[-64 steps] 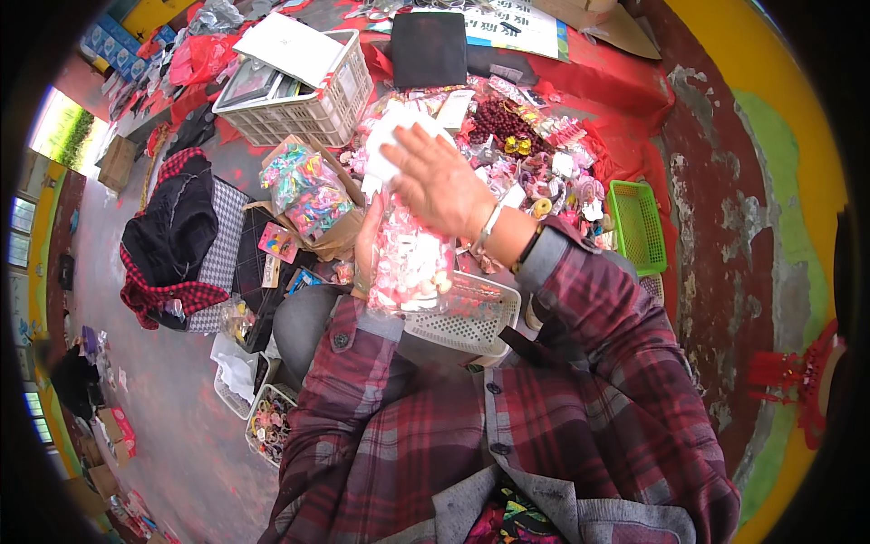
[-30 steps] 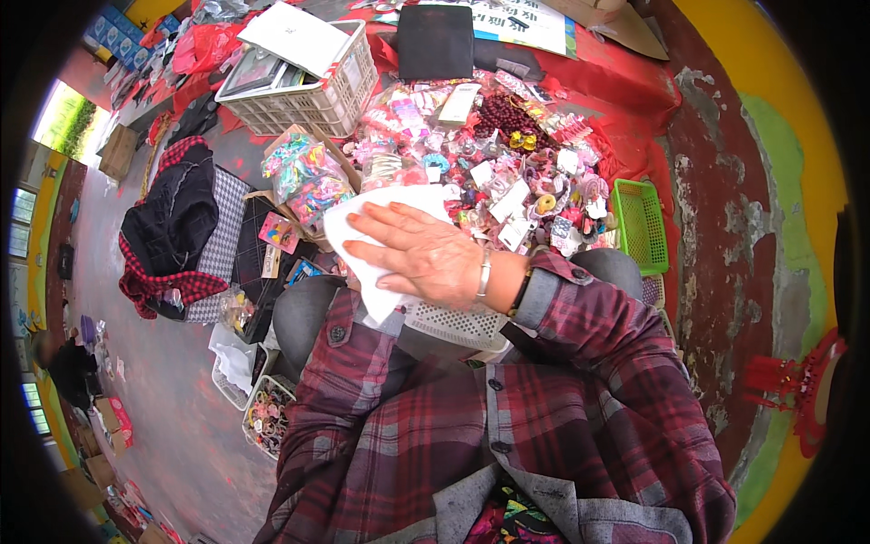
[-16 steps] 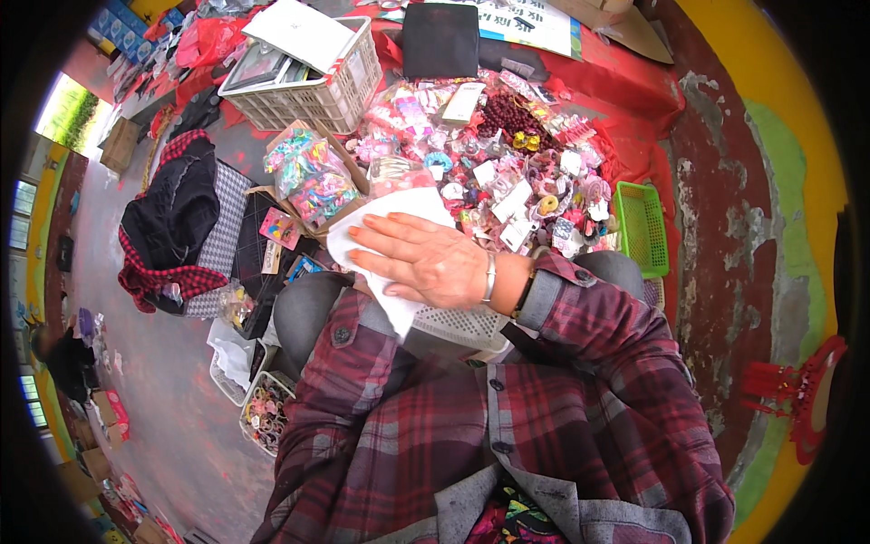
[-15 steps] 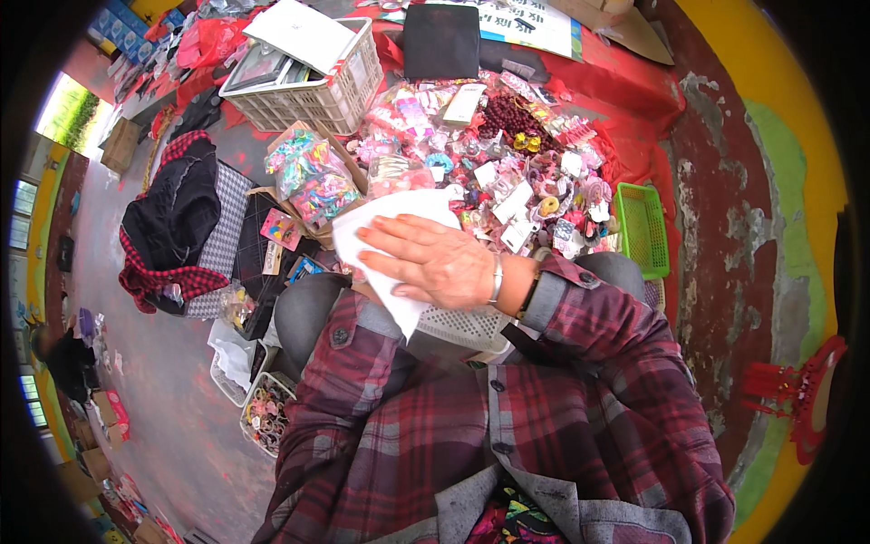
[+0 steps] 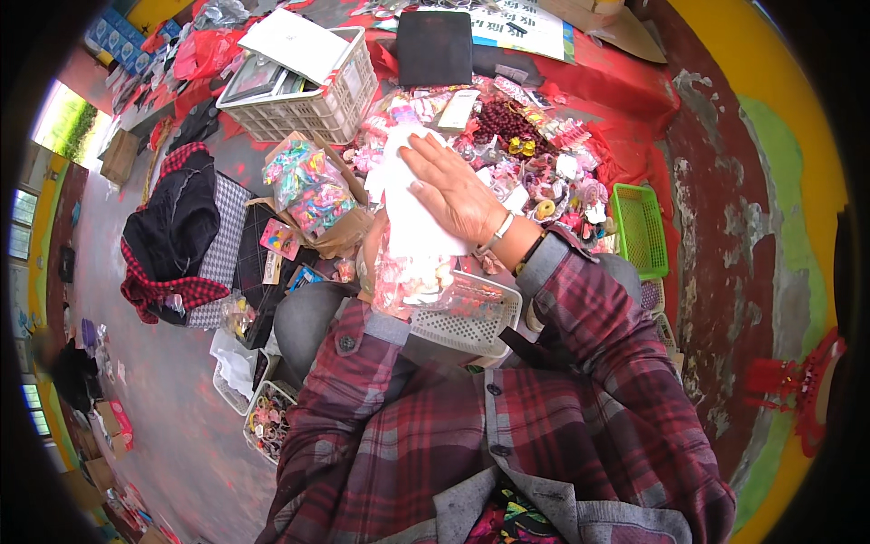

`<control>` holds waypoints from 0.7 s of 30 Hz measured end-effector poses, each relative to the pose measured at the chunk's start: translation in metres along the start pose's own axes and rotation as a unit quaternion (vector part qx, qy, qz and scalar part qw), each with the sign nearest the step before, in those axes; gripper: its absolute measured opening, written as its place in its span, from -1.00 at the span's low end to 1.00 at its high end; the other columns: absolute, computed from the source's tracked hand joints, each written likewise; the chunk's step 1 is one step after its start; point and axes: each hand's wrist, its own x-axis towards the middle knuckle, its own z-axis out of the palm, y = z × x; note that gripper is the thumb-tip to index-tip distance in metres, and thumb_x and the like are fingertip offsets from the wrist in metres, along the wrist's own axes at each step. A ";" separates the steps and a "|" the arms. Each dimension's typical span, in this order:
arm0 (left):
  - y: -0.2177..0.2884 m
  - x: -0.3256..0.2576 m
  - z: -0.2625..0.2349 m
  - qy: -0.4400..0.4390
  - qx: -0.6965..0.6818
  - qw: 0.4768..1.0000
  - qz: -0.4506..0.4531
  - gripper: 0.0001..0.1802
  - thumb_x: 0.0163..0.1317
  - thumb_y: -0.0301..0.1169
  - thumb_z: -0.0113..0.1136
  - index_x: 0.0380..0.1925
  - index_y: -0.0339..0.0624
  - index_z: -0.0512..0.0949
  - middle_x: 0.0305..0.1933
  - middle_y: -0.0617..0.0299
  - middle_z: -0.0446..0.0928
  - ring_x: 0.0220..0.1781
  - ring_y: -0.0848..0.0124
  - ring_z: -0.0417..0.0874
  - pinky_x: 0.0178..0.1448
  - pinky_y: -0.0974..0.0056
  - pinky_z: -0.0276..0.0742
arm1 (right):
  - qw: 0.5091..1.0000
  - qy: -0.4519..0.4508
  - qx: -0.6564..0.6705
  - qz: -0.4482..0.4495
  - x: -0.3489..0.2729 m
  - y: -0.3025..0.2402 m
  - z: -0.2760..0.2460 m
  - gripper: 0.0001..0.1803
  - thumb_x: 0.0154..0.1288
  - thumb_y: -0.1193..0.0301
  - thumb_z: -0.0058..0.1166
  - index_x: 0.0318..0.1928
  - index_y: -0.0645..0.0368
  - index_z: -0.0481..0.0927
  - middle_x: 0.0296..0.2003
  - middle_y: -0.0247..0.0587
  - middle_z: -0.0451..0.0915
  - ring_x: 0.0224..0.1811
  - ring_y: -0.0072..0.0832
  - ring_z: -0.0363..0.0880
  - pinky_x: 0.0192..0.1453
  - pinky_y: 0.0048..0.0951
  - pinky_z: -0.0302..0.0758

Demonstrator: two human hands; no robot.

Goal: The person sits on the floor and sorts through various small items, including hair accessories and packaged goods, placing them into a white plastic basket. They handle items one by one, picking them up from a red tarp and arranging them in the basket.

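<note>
Sheet [image 5: 412, 222]: plain white, limp, cloth or paper, I cannot tell which; lies lengthwise over the upper part of a clear plastic bag [image 5: 406, 283] packed with small pink and white pieces.
Right hand [image 5: 456, 195]: bare, silver-coloured bracelet [image 5: 497, 232] at the wrist; fingers straight and unclenched, laid flat on the sheet, tips pointing up and to the left.
Left hand [image 5: 373, 243]: along the bag's left edge, partly behind it; fingers hidden, so I cannot tell whether they grasp.
Bag position: in front of the person, above the lap, lower end uncovered and overlapping a pale perforated plastic basket [image 5: 458, 334].
Change, sheet: half a second ago it lay nearer the body, fanned out sideways across most of the bag; now farther up, the pink contents showing below.
Change, hands: right hand has moved up and away from the body, fingers now angled forward; left hand, nearly all covered then, shows its side.
Left of bag: brown cardboard box [image 5: 343, 238] holding clear packets of many-coloured pieces.
Beyond: jumbled heap of pink and red small goods [image 5: 548, 172], dark red beads [image 5: 497, 118] among them.
Right edge of heap: bright green plastic basket [image 5: 642, 234].
Behind box: off-white slatted plastic crate [image 5: 313, 116], filled.
</note>
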 end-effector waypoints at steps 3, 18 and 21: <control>0.006 0.011 0.003 -0.008 -0.157 0.986 -0.062 -0.40 0.38 -0.07 -0.31 0.27 -0.24 0.16 0.26 -0.06 0.28 0.25 0.06 0.37 0.32 -0.07 0.26 | 0.999 0.002 -0.006 -0.031 -0.026 -0.009 0.000 -0.42 0.29 0.29 -0.08 0.30 0.13 0.20 0.33 0.05 0.11 0.41 -0.05 -0.03 0.44 -0.10 -0.06; 0.006 0.005 -0.028 -0.075 0.075 0.994 -0.036 -0.47 0.39 -0.18 -0.30 0.28 -0.20 0.17 0.37 0.12 0.13 0.40 0.21 0.12 0.42 0.14 0.05 | 0.997 0.073 -0.019 0.010 0.010 0.019 0.000 -0.50 0.34 0.29 -0.15 0.26 0.16 0.27 0.26 0.09 0.23 0.38 -0.06 0.07 0.43 -0.07 0.01; -0.037 0.011 -0.034 -0.106 -0.136 0.955 0.242 -0.37 0.34 -0.07 -0.27 0.32 -0.15 0.10 0.45 0.13 -0.04 0.48 0.28 -0.12 0.47 0.11 -0.31 | 0.995 0.009 -0.051 -0.088 -0.021 -0.027 0.017 -0.47 0.33 0.26 -0.14 0.28 0.12 0.24 0.30 0.04 0.17 0.40 -0.06 0.02 0.43 -0.02 -0.02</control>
